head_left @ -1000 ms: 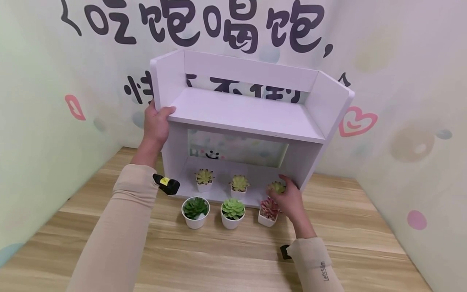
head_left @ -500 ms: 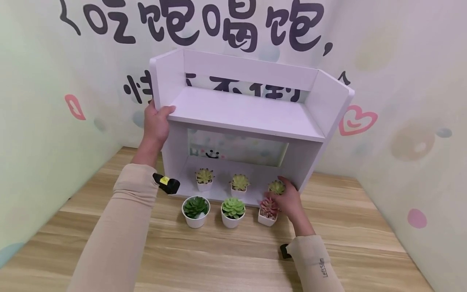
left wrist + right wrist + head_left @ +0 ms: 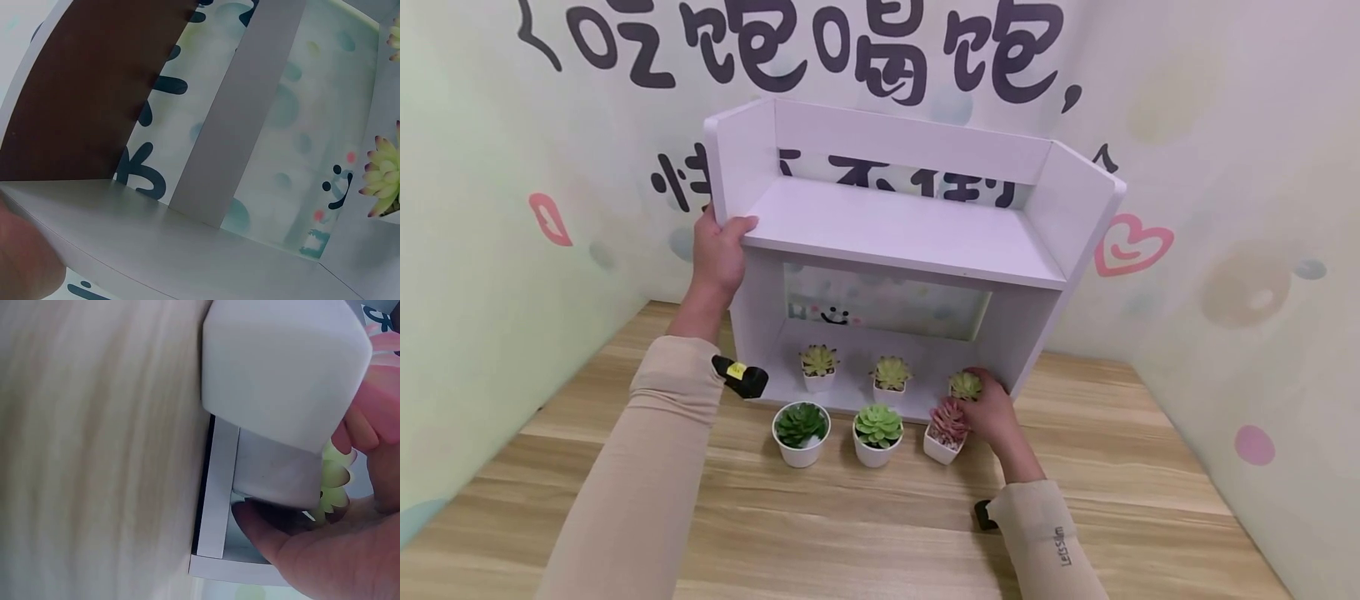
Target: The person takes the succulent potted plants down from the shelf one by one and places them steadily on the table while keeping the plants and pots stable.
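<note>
In the head view, my left hand grips the left side panel of a white two-tier shelf, thumb over the edge by the upper board. My right hand holds a small yellow-green succulent at the right end of the lower board, its white pot partly hidden. Fingers lie along that pot's side in the right wrist view. Just in front, a red succulent in a square white pot leans against the right hand. Two more yellow-green succulents stand on the lower board.
A dark green succulent and a bright green one, in round white pots, stand on the wooden table before the shelf. A printed wall rises behind and at both sides.
My right hand has shifted slightly left and lower around the yellow-green succulent. The red succulent has slid a little left and tilted. My left hand stays on the shelf panel.
</note>
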{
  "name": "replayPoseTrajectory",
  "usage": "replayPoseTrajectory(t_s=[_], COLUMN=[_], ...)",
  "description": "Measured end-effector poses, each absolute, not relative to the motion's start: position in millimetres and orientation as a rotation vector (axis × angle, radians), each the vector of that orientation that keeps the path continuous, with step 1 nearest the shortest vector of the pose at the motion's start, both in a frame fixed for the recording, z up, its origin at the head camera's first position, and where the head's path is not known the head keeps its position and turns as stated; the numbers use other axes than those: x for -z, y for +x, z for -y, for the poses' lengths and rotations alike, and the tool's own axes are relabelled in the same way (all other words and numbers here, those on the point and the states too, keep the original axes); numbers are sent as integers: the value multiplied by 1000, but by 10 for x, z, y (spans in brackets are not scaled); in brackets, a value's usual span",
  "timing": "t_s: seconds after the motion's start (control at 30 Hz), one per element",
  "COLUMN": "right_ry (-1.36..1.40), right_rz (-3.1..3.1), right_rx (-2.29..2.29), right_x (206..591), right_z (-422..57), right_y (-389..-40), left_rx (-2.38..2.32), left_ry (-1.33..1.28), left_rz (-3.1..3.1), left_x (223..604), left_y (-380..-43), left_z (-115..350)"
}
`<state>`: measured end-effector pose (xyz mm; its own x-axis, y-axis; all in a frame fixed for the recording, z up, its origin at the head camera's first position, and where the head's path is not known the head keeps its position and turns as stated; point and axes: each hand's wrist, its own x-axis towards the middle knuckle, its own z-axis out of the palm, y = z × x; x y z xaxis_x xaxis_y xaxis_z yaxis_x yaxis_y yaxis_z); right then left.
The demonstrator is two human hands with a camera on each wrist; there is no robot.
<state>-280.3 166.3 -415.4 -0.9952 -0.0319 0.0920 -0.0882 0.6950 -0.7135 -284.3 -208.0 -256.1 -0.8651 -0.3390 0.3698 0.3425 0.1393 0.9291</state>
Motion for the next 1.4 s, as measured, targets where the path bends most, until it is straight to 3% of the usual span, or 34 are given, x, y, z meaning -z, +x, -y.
replayPoseTrajectory(t_s=[0.8, 1.4], right_ry=[96, 185], right_rz=[2748, 2670], right_rx=[-1351, -1116], right_x=[4155, 4014], right_z=[-1648, -1620], right_y=[-2797, -2711], left_rx=[1864, 1851], left_ry=[3, -16], left_rz=[1870, 1897], left_x=[2555, 2549], left_y=[-2835, -2858], left_z=[2069, 2075])
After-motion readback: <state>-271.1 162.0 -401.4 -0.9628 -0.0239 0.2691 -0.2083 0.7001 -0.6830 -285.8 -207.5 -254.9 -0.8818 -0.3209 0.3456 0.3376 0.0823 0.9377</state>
